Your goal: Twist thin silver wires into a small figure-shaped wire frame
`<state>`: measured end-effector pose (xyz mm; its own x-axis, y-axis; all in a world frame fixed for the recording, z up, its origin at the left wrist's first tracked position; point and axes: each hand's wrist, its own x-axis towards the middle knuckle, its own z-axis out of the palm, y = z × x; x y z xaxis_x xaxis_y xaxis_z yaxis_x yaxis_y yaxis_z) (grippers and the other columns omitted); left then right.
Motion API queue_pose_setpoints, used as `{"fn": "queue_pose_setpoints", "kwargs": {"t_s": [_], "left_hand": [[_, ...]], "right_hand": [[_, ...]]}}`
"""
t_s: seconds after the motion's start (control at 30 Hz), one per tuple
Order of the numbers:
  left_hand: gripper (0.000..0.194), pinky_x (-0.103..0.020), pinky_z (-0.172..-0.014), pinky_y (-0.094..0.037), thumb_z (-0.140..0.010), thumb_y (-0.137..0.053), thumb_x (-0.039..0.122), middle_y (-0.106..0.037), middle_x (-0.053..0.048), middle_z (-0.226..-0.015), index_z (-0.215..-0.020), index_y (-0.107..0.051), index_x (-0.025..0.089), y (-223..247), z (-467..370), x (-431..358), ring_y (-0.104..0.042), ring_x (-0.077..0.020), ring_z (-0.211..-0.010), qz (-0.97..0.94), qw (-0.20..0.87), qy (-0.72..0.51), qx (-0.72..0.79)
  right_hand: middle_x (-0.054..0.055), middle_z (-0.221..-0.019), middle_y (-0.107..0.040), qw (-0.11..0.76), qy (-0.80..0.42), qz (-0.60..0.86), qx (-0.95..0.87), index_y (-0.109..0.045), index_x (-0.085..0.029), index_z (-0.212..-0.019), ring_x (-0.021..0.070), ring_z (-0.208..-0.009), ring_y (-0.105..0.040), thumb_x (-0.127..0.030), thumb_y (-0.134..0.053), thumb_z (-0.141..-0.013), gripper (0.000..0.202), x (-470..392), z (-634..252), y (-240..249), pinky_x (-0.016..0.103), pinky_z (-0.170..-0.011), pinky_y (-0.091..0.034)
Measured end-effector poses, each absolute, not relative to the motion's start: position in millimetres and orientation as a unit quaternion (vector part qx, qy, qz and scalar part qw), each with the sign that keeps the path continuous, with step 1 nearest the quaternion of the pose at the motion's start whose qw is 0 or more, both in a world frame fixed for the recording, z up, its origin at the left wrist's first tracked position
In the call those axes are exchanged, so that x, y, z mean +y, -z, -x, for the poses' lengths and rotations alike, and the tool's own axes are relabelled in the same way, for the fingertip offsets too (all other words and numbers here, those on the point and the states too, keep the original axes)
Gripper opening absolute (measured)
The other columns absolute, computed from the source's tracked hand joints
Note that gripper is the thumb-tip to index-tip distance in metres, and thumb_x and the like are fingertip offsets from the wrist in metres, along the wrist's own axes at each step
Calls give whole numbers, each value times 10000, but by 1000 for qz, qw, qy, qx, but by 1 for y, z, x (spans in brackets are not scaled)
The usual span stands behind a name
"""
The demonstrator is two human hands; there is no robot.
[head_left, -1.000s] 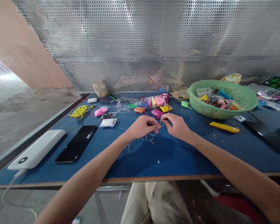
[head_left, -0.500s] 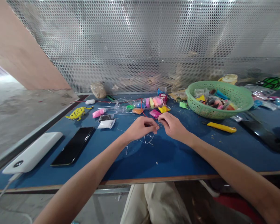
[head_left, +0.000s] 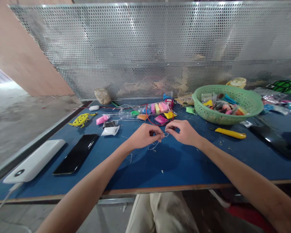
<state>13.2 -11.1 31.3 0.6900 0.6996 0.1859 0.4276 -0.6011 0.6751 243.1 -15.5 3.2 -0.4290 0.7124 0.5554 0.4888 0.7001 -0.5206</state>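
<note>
Both hands meet above the middle of the blue table (head_left: pixel 174 171). Between thumb and fingers, my left hand (head_left: pixel 146 136) pinches a thin silvery wire (head_left: pixel 154 146), whose bent loops hang below the fingers. My right hand (head_left: pixel 181 132) is closed in a pinch on the small ring-like end of the same wire, close to the left fingertips. A short loose bit of wire (head_left: pixel 131 158) lies left of the hands. Just beyond them rest a magenta packet (head_left: pixel 161 120), a yellow packet (head_left: pixel 170 115) and a red cord (head_left: pixel 151 123).
A green basket (head_left: pixel 228 120) full of packets stands right, with a yellow cutter knife (head_left: pixel 230 133) before it. Left lie a black phone (head_left: pixel 76 154), a white power bank (head_left: pixel 35 160), a spotted yellow toy (head_left: pixel 81 119) and a white packet (head_left: pixel 110 130). A perforated metal panel (head_left: pixel 145 48) rises behind.
My right hand has turned slightly, and its fingertips have shifted a little around the wire's ring end. The hanging wire loops have tilted. The camera view has moved slightly.
</note>
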Motion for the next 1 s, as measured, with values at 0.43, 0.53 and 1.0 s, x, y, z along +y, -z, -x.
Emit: {"fn": "queue_pose_setpoints", "kwargs": {"t_s": [0.43,0.53,1.0], "left_hand": [[162,-365,-848,-366,-932,-585,306,-768,-4,-882,-910,-741,269,-33,-20,-25,-678,-205,-846,-901,-31,-235,364],[158,-368,-846,-350,-939,-592,326,-767,-8,-898,-918,-741,279,-32,-20,-25,-672,-207,-838,-902,-43,-230,363],[180,-376,-840,-334,-959,-578,351,-739,-8,-805,-907,-726,262,-30,-20,-24,-660,-200,-821,-897,-89,-246,357]], "right_hand": [[43,-894,-711,434,-209,422,-768,-760,-218,-833,191,-834,-623,-268,-669,-879,113,-17,-236,-6,324,-726,-448],[36,-860,-723,425,-260,428,-754,-768,-207,-804,175,-783,-605,-286,-673,-867,139,-16,-236,-7,324,-710,-429],[55,-811,-769,417,-545,426,-590,-802,-184,-773,169,-756,-643,-357,-811,-690,192,-10,-239,-2,308,-754,-469]]}}
